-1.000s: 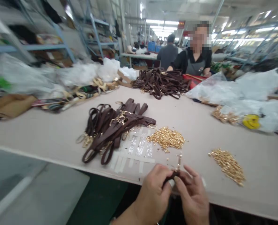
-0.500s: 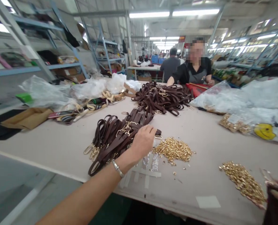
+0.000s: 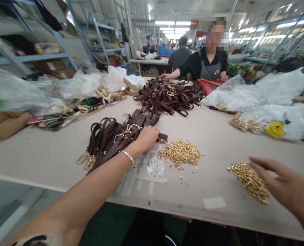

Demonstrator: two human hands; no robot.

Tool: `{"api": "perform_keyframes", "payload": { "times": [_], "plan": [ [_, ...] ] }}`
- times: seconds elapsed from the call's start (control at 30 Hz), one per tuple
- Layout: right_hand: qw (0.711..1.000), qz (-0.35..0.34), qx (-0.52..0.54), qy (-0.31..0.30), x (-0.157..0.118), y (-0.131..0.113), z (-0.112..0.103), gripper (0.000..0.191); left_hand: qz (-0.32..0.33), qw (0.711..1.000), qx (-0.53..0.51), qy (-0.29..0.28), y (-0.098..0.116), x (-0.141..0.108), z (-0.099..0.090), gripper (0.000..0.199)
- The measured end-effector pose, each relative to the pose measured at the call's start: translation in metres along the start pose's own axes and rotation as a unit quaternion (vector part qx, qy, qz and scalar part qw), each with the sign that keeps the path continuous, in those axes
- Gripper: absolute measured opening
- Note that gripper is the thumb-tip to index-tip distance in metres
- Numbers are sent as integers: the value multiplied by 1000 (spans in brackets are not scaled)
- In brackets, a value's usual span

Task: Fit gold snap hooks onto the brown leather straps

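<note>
My left hand [image 3: 148, 137] reaches over a bundle of dark brown straps [image 3: 108, 138] with gold clasps and rings. Its fingers curl down round a brown strap [image 3: 163, 136], whose end with a gold ring sticks out to the right; the fingertips are partly hidden. Beside that hand lies a heap of small gold metal fittings [image 3: 181, 152]. At the right, my right hand [image 3: 282, 184] hovers at the edge of a second gold heap [image 3: 250, 179], fingers stretched out and slightly blurred, holding nothing that I can see.
Farther back is a larger heap of brown straps [image 3: 171, 97], with a co-worker [image 3: 208, 66] reaching to it. Plastic bags [image 3: 264, 99] lie on the right, more bags [image 3: 90, 83] and webbing on the left. Tape strips [image 3: 150, 179] stick to the table [image 3: 205, 128] near its front edge.
My right hand no longer holds the dark strap piece with a metal ring and has come further into view by the right gold heap. My left hand stays at the bundle. The view has shifted.
</note>
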State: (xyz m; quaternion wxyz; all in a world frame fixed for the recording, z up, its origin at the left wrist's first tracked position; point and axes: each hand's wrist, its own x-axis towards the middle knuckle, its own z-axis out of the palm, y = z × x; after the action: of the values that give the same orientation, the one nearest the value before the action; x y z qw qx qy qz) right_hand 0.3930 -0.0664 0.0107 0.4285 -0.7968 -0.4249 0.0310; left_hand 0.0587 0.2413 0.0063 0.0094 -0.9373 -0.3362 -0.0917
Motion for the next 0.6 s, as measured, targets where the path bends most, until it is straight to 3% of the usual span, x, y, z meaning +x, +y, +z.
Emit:
{"api": "perform_keyframes", "payload": {
  "times": [0.07, 0.1, 0.17, 0.27, 0.47, 0.53, 0.6],
  "plan": [
    [986, -160, -20, -47, -31, -24, 43, 23, -1, 1000, -28, 12, -2, -6, -2, 16],
    [975, -203, -33, -89, -44, -35, 63, 23, 0, 999, -43, 24, -2, -10, -5, 15],
    [954, -271, -51, -120, -64, -52, 98, 25, 7, 996, -69, 57, -2, -19, -11, 21],
    [928, -340, -85, -127, -75, -59, 130, 27, 19, 988, -91, 122, 0, -33, -27, 25],
    [899, -404, -112, -124, -74, -49, 145, 28, 11, 970, -99, 223, 8, -59, -79, 29],
    [896, -411, -110, -127, -76, -49, 144, 27, -2, 959, -150, 242, 13, -74, -93, 34],
    [898, -410, -99, -127, -78, -50, 141, 26, -30, 938, -261, 226, 21, -94, -100, 36]
  ]
}}
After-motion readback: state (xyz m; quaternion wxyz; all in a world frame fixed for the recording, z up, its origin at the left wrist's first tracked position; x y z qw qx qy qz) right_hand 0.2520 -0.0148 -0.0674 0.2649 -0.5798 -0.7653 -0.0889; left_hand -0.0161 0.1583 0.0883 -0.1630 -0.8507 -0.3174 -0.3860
